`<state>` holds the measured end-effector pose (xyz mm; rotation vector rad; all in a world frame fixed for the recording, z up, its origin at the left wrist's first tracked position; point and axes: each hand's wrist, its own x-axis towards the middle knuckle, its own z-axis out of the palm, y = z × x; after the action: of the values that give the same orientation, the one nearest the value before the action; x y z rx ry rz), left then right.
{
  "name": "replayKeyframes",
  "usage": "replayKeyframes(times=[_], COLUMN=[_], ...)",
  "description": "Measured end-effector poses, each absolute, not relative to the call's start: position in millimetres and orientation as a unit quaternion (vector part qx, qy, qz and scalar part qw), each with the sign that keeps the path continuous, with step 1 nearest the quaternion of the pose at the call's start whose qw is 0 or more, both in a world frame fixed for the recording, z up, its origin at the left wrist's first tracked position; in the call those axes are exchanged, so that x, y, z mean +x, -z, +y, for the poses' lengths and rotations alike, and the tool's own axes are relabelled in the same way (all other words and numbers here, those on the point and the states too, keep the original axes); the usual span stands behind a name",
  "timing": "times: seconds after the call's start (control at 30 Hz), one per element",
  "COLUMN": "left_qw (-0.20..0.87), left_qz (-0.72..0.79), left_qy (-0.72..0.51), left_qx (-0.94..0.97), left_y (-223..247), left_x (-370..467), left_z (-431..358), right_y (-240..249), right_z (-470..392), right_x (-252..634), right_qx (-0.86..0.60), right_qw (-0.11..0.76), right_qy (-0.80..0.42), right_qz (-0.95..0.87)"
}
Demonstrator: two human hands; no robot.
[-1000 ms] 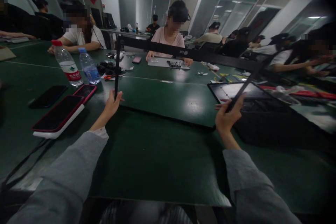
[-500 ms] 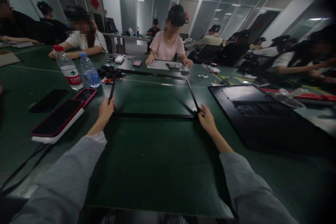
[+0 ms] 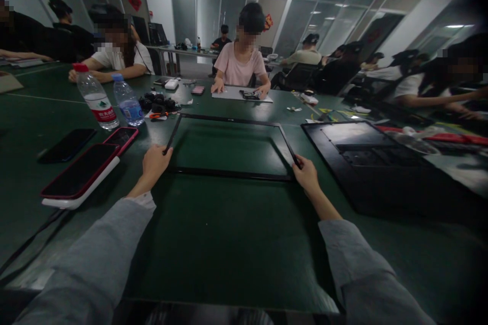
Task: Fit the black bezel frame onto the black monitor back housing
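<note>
A thin black rectangular frame (image 3: 232,174), like a laptop screen bezel, is held a little above the green table (image 3: 229,244) or against it; I cannot tell which. Its middle is an open hole through which the tabletop shows. My left hand (image 3: 155,163) grips the left side near the front corner, fingers closed round the strip. On the opposite side, my right hand (image 3: 306,172) pinches the frame near its front right corner. Right of that hand lies a large black laptop part (image 3: 366,162), flat on the table with recessed panels.
At left stand a red-capped bottle (image 3: 99,104) and a blue-capped bottle (image 3: 129,104), near several phones, including one (image 3: 82,170) on a white block. Orange-handled tool (image 3: 158,115) and black parts lie behind. Across the table a person (image 3: 242,66) handles a grey panel (image 3: 229,93).
The frame's far edge has come down, so the frame lies flatter. Its near edge and my right hand have shifted slightly right and toward me. Both hands keep their hold.
</note>
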<state>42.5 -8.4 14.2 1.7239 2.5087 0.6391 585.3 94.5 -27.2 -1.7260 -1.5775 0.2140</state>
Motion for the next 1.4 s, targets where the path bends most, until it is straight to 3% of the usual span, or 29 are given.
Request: replayKeyframes(times=[0.27,0.53,0.9,1.4], left_qw=[0.003,-0.015,0.002,0.025], left_qz=[0.810,0.803,0.797,0.719], left_qy=[-0.174,-0.156,-0.174,-0.255], left_qx=[0.560,0.574,0.578,0.646], left_y=[-14.3,-7.3,-11.2,-13.0], left_x=[43.0,38.4,40.5,43.1], left_z=[-7.6,-3.9,-6.6,-3.9], right_y=[26.1,15.5,15.7,16.0], right_z=[86.7,79.6,79.1,77.2], right_x=[580.1,572.8,571.9,567.1], right_qx=[-0.723,-0.744,-0.729,-0.744], right_qw=[0.269,0.236,0.276,0.242], right_qy=[-0.025,-0.051,-0.057,-0.034], right_qz=[-0.636,-0.624,-0.624,-0.622])
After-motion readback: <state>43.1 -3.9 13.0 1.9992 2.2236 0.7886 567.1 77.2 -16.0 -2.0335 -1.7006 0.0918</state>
